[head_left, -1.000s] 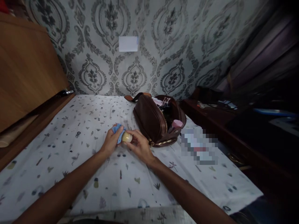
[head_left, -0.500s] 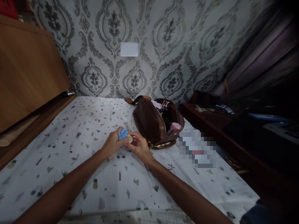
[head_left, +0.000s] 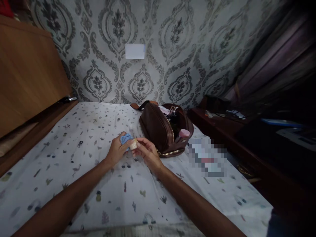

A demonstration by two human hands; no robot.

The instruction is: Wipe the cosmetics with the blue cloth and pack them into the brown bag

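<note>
My left hand (head_left: 116, 148) is closed on a crumpled blue cloth (head_left: 125, 138), which pokes up between thumb and fingers. Against the cloth, a small cream-coloured round item (head_left: 133, 144), like a little jar or cap, is pinched in the fingers of my right hand (head_left: 148, 154). Its exact kind is too small to make out. Both hands meet just above the printed white sheet (head_left: 108, 184). Right behind my right hand lies a brown handbag (head_left: 154, 126), unzipped, with a pink-capped container (head_left: 184, 133) and other items inside.
A blurred-out flat object (head_left: 208, 158) lies right of the bag. On the left stands a wooden cabinet (head_left: 29, 75). Patterned wallpaper (head_left: 140, 82) with a white plate (head_left: 135, 51) rises behind. Along the right runs a dark wooden surface (head_left: 209, 123) holding small items.
The cream-coloured item has turned and shows more fully between my hands. The blue cloth has shifted slightly left with my left hand. The whole view has moved a little.
</note>
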